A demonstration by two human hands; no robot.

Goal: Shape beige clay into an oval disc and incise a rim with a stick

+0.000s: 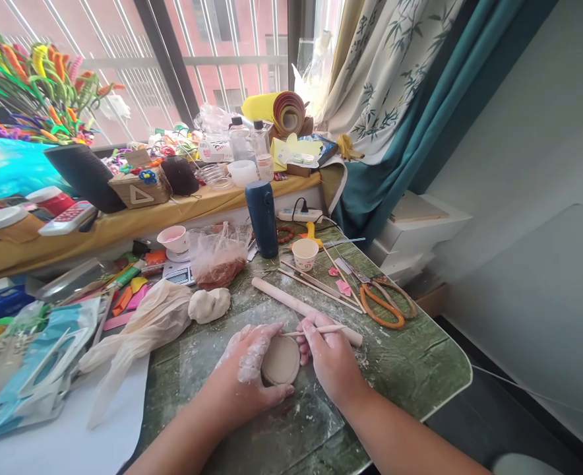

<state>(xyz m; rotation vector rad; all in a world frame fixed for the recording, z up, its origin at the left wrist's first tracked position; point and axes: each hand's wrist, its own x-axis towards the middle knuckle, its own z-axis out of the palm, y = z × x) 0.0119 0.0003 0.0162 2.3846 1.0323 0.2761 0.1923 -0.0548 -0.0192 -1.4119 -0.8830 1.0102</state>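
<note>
A flat round clay disc (280,361) lies on a clear plastic sheet (207,343) near the front of the table. My left hand (246,363), whitened with powder, curves around the disc's left side, with thumb and fingers against its rim. Pinched in my right hand (334,359) is a thin wooden stick (328,328), its tip at the disc's upper right edge. Just beyond that hand rests a wooden rolling pin (296,303), set diagonally. A lump of white clay (209,305) sits past my left hand.
Orange-handled scissors (381,307), thin sticks (321,287) and a paper cup (305,253) lie to the right. A dark blue bottle (260,220) stands behind. Left are a bag of brown clay (222,264), a crumpled plastic glove (148,320) and a small scale (177,272).
</note>
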